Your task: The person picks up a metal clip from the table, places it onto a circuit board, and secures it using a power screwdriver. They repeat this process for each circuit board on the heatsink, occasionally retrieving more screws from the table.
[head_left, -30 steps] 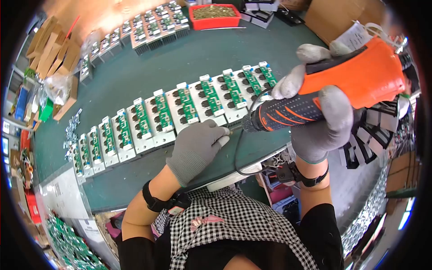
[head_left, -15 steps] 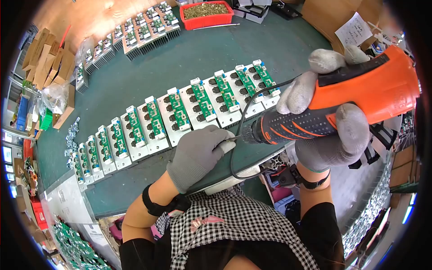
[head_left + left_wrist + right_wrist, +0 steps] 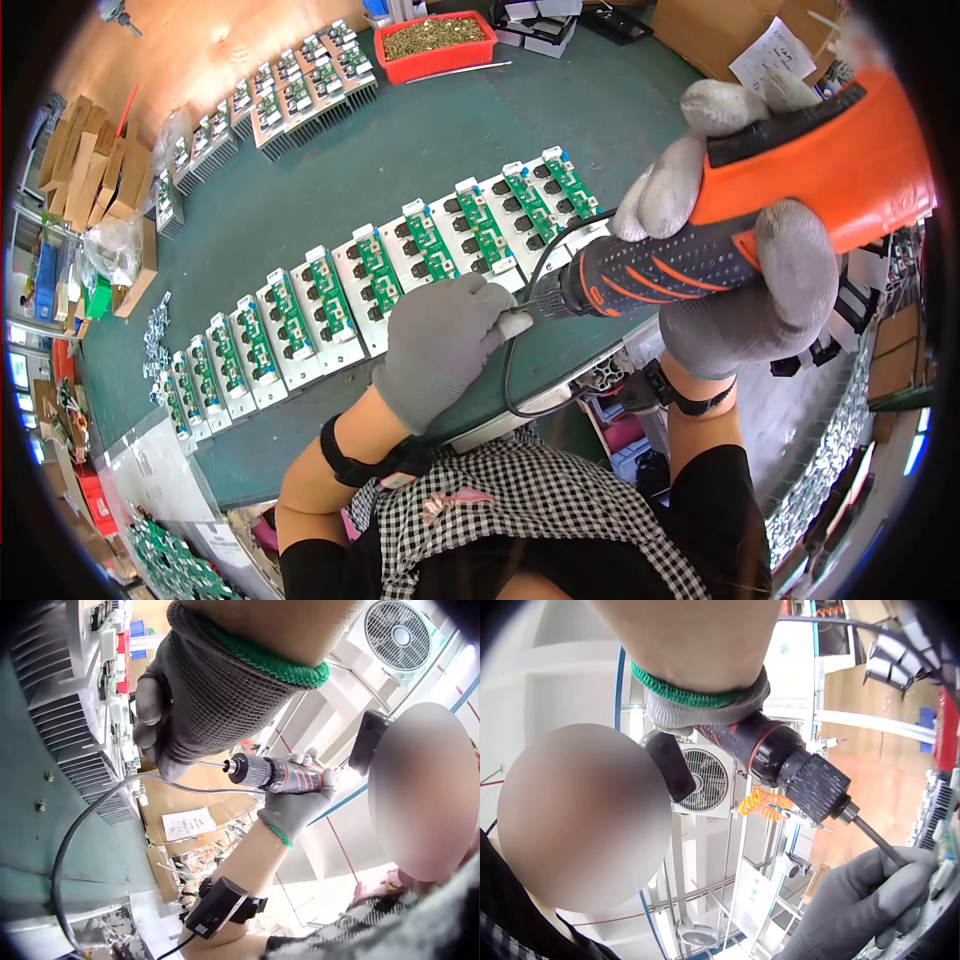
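Note:
An orange and black power driver [image 3: 660, 265] is gripped by the gloved right hand [image 3: 745, 240], its chuck pointing left. The gloved left hand [image 3: 445, 345] pinches the driver's thin shaft near the tip; in the right wrist view the shaft [image 3: 876, 838] runs from the chuck to the left fingers. Just beyond the left hand stands a slanting row of metal heatsinks with green circuit boards [image 3: 427, 240] and black components. What the tip touches is hidden by the left fingers.
A red tray [image 3: 435, 48] of small brass-coloured parts stands at the back. More heatsink assemblies [image 3: 310, 90] are at the back left, cardboard boxes [image 3: 95, 165] farther left. A black cable [image 3: 512, 375] loops below the driver. Small metal parts [image 3: 157, 340] lie on the left.
The head view has shifted, so the row and tray sit lower and farther left. Both hands keep their hold, and the driver is slightly farther right than a second ago.

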### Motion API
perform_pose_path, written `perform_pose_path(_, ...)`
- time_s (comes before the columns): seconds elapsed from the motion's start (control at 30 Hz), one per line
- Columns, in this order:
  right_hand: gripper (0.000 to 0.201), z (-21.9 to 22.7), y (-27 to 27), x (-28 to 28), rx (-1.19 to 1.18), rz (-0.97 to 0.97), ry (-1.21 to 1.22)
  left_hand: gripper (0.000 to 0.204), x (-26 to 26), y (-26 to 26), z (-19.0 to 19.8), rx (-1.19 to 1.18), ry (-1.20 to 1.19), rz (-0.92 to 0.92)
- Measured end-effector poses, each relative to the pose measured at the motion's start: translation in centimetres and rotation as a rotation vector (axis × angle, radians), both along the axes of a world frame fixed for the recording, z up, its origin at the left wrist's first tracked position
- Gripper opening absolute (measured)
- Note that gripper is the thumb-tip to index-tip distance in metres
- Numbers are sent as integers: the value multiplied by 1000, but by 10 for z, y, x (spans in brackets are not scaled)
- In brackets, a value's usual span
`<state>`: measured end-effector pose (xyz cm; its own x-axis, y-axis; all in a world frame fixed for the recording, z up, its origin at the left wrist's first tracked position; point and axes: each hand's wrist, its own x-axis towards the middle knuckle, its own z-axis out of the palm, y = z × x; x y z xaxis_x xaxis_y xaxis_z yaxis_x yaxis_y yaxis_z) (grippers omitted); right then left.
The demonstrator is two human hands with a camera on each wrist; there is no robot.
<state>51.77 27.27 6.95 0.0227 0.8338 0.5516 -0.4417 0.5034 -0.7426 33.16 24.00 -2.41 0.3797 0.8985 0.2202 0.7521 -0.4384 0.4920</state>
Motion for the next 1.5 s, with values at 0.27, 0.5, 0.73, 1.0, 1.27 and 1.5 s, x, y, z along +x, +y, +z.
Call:
perform_pose_path(0.27, 31, -7, 60, 21, 301, -260, -375, 78, 5, 63, -1, 53, 104, -14)
perform_pose_path(0.5, 53, -18, 90, -1, 24, -218, 36, 127, 32, 101, -36, 44, 312, 78)
perform_pose_path(0.73, 54, -26, 101, -1, -5, -137, 113, 124, 36, 104, -41, -34, 279, 48)
perform_pose_path(1.0, 35, -10, 93, -4, -95, -126, 43, 120, 32, 104, -43, 4, 273, 9)
perform_pose_path(1.27, 28, -27, 111, -2, -101, -91, -197, 114, 33, 105, -41, 26, 276, 2)
perform_pose_path(1.5, 29, -26, 108, -20, -36, -275, -87, 108, 31, 100, -36, 0, 311, -2)
